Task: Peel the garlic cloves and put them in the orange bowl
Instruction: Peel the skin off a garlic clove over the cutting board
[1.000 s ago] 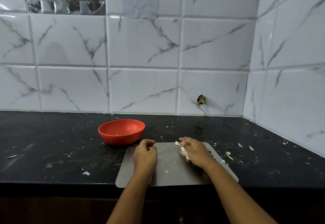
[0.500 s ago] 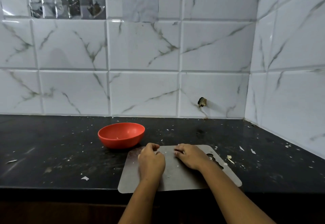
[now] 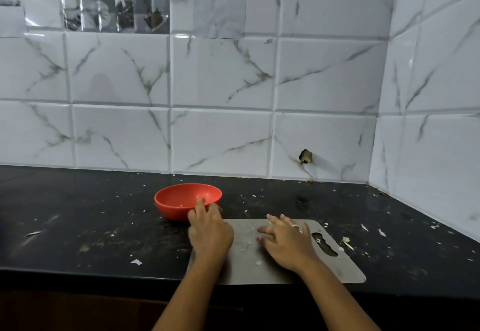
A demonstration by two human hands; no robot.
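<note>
My left hand (image 3: pixel 210 234) held curled fingers (image 3: pixel 200 204) over the near rim of the orange bowl (image 3: pixel 176 201). Pinching a clove or not, I couldn't tell. Beside it my right hand (image 3: pixel 288 240) lay spread on the board (image 3: pixel 345 268). The bowl showed only a fleck (image 3: pixel 181 205) — most peeling seemed left.

The left grip (image 3: pixel 210 232) has left the grey board (image 3: pixel 345 265), where it sat curled by the 11 o'clock corner. It now lies against the near wall of the orange bowl (image 3: pixel 176 211) at about 5 o'clock, with one finger raised over the rim; blur hides whether it carries anything. The right grip (image 3: pixel 285 240), which a second ago pinched a pale piece of garlic at the board's 12 o'clock edge, now rests spread flat near the board's middle, fingers aimed toward 10 o'clock, the piece out of sight. The board's handle slot (image 3: pixel 324 245) at 3 o'clock is now uncovered.
</note>
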